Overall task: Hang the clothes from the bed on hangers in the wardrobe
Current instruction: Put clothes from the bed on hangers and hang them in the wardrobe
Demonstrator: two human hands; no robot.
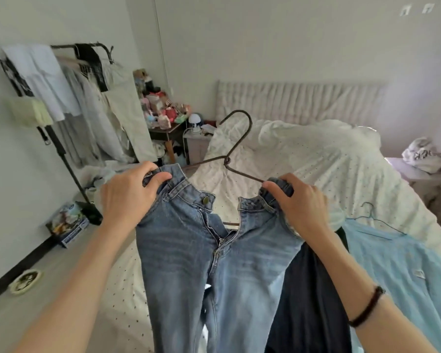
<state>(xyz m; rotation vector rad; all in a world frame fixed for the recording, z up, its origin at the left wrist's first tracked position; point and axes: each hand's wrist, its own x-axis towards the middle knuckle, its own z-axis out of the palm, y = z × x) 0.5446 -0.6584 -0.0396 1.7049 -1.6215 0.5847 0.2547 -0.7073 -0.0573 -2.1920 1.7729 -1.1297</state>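
1. Black metal clothes rack (61,98) carries pale hanging garments.
2. Left hand (127,194) and right hand (298,202) have fingers clenched on the waistband corners of the faded blue denim jeans (214,263).
3. The jeans are held above the white dotted bed (316,159), legs hanging downward, over a dark wire hanger (237,138) whose hook points up and away.

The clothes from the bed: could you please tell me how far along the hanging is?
Done: garments hang on the rack. In hand: the left hand and right hand grip the jeans at the waistband on a wire hanger. Left: a blue shirt on its hanger and a dark garment lie on the bed.
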